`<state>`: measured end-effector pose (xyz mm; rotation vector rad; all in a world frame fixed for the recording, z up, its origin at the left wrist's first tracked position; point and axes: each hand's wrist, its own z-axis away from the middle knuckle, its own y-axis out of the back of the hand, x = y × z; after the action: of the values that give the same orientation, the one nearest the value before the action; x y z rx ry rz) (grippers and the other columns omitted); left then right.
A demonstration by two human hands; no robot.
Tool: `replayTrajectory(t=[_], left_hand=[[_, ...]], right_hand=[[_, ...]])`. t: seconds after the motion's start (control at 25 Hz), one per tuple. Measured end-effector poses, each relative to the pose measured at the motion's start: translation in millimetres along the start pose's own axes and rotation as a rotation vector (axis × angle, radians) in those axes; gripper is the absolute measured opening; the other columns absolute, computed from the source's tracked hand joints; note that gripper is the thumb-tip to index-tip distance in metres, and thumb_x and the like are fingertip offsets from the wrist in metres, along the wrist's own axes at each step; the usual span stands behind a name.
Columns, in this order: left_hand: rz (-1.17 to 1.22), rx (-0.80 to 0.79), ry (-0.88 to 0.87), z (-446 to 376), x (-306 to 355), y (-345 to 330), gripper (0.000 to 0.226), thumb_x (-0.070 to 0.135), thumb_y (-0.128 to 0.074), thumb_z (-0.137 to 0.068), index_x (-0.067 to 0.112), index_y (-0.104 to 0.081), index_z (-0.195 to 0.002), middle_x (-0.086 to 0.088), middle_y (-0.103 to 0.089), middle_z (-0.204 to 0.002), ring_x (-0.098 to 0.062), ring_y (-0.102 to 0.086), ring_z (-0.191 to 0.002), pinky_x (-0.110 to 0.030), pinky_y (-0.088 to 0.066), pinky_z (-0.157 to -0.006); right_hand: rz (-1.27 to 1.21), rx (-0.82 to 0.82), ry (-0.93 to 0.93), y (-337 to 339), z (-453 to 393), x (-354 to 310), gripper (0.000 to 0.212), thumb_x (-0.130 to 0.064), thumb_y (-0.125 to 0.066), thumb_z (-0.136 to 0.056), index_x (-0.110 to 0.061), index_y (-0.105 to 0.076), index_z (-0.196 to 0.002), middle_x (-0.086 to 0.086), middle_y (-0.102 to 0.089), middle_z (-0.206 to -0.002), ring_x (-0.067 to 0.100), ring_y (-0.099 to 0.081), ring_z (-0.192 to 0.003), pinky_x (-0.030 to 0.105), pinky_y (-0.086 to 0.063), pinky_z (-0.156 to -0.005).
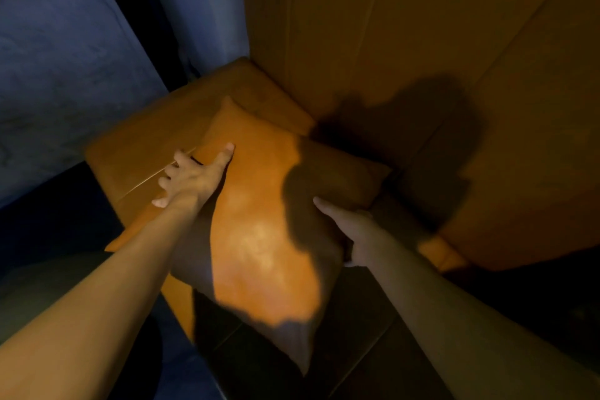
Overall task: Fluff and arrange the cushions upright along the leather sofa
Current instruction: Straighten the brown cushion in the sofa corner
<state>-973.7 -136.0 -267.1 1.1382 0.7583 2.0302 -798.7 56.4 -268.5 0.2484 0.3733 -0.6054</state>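
At the far left there was a blue wall (65, 52), and beside it the armrest (152, 140) of the leather sofa (406, 26), all in dim light. The left hand (191, 177) lay on the left edge of the cushion (266, 231), with fingers spread wide and the thumb pressed on the top face; it seemed to press more than to grip. The cushion was between the two hands, tilted, in the corner where the armrest met the sofa back. Its long axis ran from the far corner near the armrest toward the person, and the near corner hung down over the seat front. The right hand (350, 231) was in deep shadow on the right edge, thumb on top and fingers apparently curled under, though I could not see this grip clearly. The left hand reached further along the cushion. To stand it upright, I think both hands must lift the near end and lean it on the back.
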Motion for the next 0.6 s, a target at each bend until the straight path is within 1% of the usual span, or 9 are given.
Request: replayTrajectory(t=[0.04, 0.12, 0.2, 0.28, 0.36, 0.44, 0.48, 0.56, 0.6], left_hand=[[0.017, -0.016, 0.008, 0.8, 1.4, 1.3, 0.125, 0.098, -0.036, -0.052, 0.025, -0.017, -0.151, -0.014, -0.019, -0.16, -0.041, -0.014, -0.145, -0.068, -0.013, -0.112], [0.023, -0.053, 0.01, 8.9, 3.4, 2.4, 0.124, 0.1, -0.032, -0.051, 0.026, -0.026, -0.15, -0.015, -0.022, -0.158, -0.041, -0.015, -0.144, -0.065, -0.015, -0.113], [0.068, -0.07, -0.011, 26.3, 5.5, 0.4, 0.119, 0.099, -0.031, -0.054, 0.026, -0.034, -0.147, -0.016, -0.028, -0.155, -0.04, -0.019, -0.142, -0.062, -0.017, -0.114], [0.153, -0.046, -0.055, 48.6, 16.4, -1.4, 0.115, 0.098, -0.031, -0.057, 0.025, -0.036, -0.146, -0.016, -0.031, -0.153, -0.04, -0.023, -0.14, -0.063, -0.018, -0.113], [0.279, -0.055, -0.099, 70.7, 39.1, 1.3, 0.12, 0.099, -0.033, -0.055, 0.022, -0.035, -0.146, -0.014, -0.033, -0.153, -0.039, -0.027, -0.14, -0.063, -0.022, -0.113], [0.458, -0.138, -0.119, 90.7, 66.1, 6.9, 0.131, 0.101, -0.04, -0.047, 0.018, -0.031, -0.147, -0.012, -0.036, -0.152, -0.036, -0.033, -0.139, -0.059, -0.027, -0.113], [0.525, -0.194, -0.131, 101.2, 78.1, 7.2, 0.134, 0.101, -0.045, -0.044, 0.018, -0.028, -0.148, -0.011, -0.036, -0.152, -0.036, -0.034, -0.139, -0.057, -0.03, -0.112], [0.59, -0.27, -0.16, 118.3, 94.6, 2.2, 0.135, 0.098, -0.052, -0.043, 0.019, -0.024, -0.148, -0.012, -0.036, -0.152, -0.036, -0.036, -0.138, -0.057, -0.033, -0.111], [0.596, -0.302, -0.18, 127.3, 103.0, -3.5, 0.135, 0.097, -0.054, -0.044, 0.018, -0.023, -0.149, -0.013, -0.035, -0.152, -0.037, -0.037, -0.138, -0.057, -0.034, -0.11]], right_hand=[[-0.022, 0.019, -0.013, 2.6, 3.6, -0.7, 0.119, -0.06, -0.081, -0.059, -0.026, -0.012, -0.149, 0.015, -0.033, -0.148, 0.042, -0.034, -0.133, 0.064, -0.031, -0.106], [-0.075, 0.115, -0.028, 10.6, 14.2, -3.9, 0.115, -0.07, -0.072, -0.063, -0.026, -0.011, -0.15, 0.016, -0.029, -0.151, 0.045, -0.03, -0.135, 0.065, -0.03, -0.106], [-0.139, 0.232, -0.012, 22.5, 29.0, -7.1, 0.108, -0.073, -0.065, -0.068, -0.021, -0.014, -0.149, 0.018, -0.029, -0.151, 0.045, -0.031, -0.134, 0.062, -0.031, -0.104], [-0.224, 0.303, 0.016, 36.8, 47.5, -13.4, 0.106, -0.072, -0.063, -0.07, -0.018, -0.015, -0.148, 0.019, -0.031, -0.149, 0.044, -0.035, -0.131, 0.059, -0.034, -0.102], [-0.342, 0.344, 0.042, 53.1, 66.5, -20.6, 0.106, -0.074, -0.06, -0.071, -0.015, -0.016, -0.148, 0.02, -0.034, -0.147, 0.044, -0.038, -0.128, 0.057, -0.036, -0.101], [-0.427, 0.39, 0.112, 68.2, 87.4, -24.2, 0.107, -0.076, -0.059, -0.071, -0.012, -0.018, -0.147, 0.021, -0.038, -0.144, 0.043, -0.043, -0.125, 0.053, -0.039, -0.097], [-0.453, 0.415, 0.161, 77.1, 97.0, -23.4, 0.106, -0.077, -0.058, -0.071, -0.013, -0.02, -0.146, 0.021, -0.041, -0.141, 0.042, -0.046, -0.122, 0.049, -0.041, -0.092], [-0.489, 0.458, 0.235, 95.4, 110.1, -18.2, 0.105, -0.078, -0.057, -0.071, -0.013, -0.021, -0.145, 0.021, -0.045, -0.137, 0.041, -0.05, -0.117, 0.044, -0.041, -0.084], [-0.514, 0.47, 0.251, 107.5, 115.3, -15.2, 0.106, -0.079, -0.057, -0.07, -0.013, -0.02, -0.145, 0.021, -0.045, -0.136, 0.041, -0.05, -0.116, 0.045, -0.042, -0.086]])
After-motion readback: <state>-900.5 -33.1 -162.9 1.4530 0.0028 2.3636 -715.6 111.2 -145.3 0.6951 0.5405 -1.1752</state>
